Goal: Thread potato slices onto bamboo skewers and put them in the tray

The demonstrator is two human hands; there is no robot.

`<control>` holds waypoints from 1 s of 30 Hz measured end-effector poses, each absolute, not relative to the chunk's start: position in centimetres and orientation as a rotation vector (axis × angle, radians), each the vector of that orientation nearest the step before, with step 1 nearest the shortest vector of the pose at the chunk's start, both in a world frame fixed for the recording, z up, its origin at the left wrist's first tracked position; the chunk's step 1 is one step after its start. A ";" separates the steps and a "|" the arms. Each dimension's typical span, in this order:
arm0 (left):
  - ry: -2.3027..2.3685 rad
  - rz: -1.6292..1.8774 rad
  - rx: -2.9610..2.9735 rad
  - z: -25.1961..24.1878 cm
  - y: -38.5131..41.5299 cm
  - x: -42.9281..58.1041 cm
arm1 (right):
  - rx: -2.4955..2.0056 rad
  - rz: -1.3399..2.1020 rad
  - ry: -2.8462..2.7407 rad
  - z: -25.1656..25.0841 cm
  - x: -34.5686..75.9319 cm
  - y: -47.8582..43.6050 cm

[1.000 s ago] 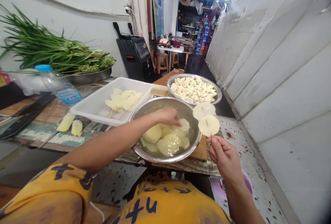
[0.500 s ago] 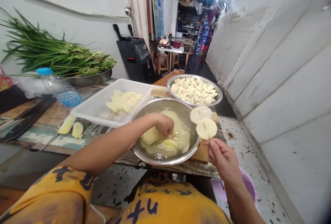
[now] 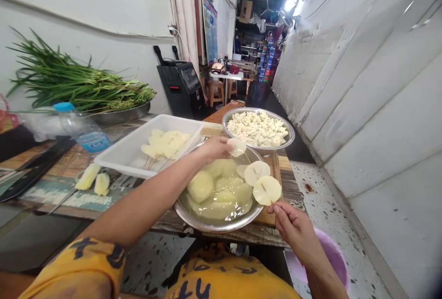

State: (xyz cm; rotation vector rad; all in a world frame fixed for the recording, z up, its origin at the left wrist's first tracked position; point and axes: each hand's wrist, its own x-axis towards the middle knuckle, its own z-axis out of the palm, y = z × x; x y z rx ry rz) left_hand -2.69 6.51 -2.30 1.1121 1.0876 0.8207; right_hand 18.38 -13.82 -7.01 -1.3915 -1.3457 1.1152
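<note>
My right hand point(image 3: 293, 223) pinches the lower end of a thin skewer point(image 3: 247, 157) that runs through two round potato slices point(image 3: 267, 190). At the skewer's far tip, a third potato slice point(image 3: 237, 147) is between the fingers of my left hand point(image 3: 219, 148); whether the tip has pierced it I cannot tell. Both hands are over a metal bowl point(image 3: 221, 229) of water, where a whole peeled potato point(image 3: 200, 186) and several slices lie. Left of the bowl, a white plastic tray point(image 3: 120, 163) holds skewered potato slices point(image 3: 167, 142).
A metal bowl of cauliflower pieces point(image 3: 257, 129) stands behind. Leafy greens point(image 3: 79, 83) fill a pan at left, near a water bottle point(image 3: 86, 131). A knife point(image 3: 34, 168) and two pale vegetable pieces point(image 3: 88, 177) lie at the left. A purple basin point(image 3: 331, 253) is below, right.
My left hand has come up out of the water with a potato slice and moved to the skewer's tip. My right hand has lowered slightly, and the skewer now tilts left.
</note>
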 end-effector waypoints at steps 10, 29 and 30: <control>1.096 0.998 1.208 -2.7 6.6 -2.4 | -1.403 1.109 -1.413 -6.6 17.9 -13.4; 1.022 1.092 1.418 -2.5 5.6 -1.7 | -1.363 1.225 -1.327 -5.9 18.1 -13.0; 1.037 1.087 1.490 -2.6 5.6 -1.8 | -1.351 1.243 -1.307 -5.8 18.0 -13.0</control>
